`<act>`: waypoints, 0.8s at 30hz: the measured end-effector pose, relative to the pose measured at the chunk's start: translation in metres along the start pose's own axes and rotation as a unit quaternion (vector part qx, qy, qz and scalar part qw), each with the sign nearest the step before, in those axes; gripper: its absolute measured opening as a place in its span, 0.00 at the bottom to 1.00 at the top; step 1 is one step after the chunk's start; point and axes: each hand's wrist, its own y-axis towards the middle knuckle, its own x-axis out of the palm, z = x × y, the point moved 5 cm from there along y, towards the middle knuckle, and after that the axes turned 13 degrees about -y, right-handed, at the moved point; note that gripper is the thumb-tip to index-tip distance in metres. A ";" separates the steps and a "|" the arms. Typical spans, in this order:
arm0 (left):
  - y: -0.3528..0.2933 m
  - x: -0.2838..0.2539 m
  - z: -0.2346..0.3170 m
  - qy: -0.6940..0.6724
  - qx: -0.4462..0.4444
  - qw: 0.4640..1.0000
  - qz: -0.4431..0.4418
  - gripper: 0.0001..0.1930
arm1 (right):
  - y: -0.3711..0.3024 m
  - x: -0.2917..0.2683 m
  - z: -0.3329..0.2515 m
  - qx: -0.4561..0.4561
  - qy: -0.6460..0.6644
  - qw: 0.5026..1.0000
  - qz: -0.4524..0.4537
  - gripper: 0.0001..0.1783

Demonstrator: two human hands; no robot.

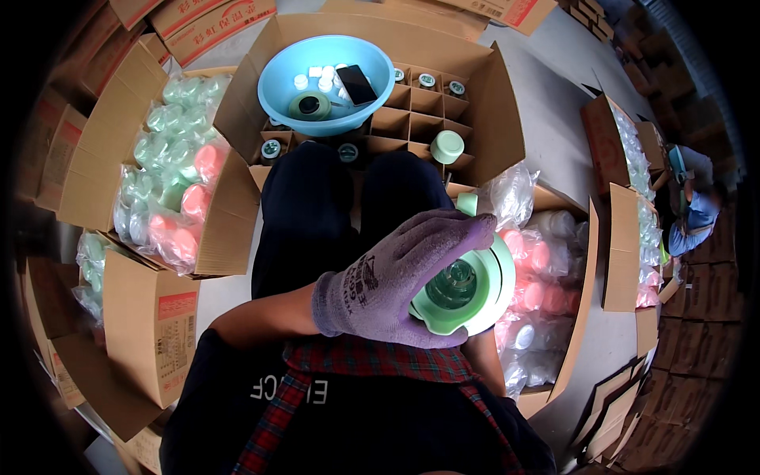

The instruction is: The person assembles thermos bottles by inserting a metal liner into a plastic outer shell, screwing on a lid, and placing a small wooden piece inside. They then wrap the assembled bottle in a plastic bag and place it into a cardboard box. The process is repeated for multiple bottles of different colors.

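Note:
My left hand [396,277], in a purple-grey knit glove, is closed over the rim of a pale green thermos jug [500,286] in front of my lap. The jug is tilted so that its open mouth faces me. Its spout is at the lower left, and a glassy dark green inside shows. A pale green handle part [467,204] sticks out beyond my gloved fingers. My right forearm [484,360] reaches up beneath the jug, which hides my right hand, so its fingers do not show.
A blue basin [273,55] with white caps, a black phone [357,85] and a green lid rests on a divided carton [507,119]. A pale green cup-like piece [448,147] stands there. Cartons of bagged green and pink parts [178,142] flank me. Another person [698,207] works far right.

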 end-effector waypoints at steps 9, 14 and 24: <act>-0.090 -0.052 -0.053 0.050 -0.083 0.979 0.180 0.46 | -0.021 -0.086 -0.049 0.045 0.427 0.902 -0.032 0.48; -0.122 -0.053 -0.069 0.024 -0.251 0.968 0.016 0.35 | 0.052 -0.083 -0.152 -0.101 -0.167 0.972 -0.130 0.29; -0.041 -0.351 -0.284 0.444 -0.444 0.761 0.164 0.29 | 0.111 -0.058 -0.149 -0.164 -0.122 0.961 -0.188 0.26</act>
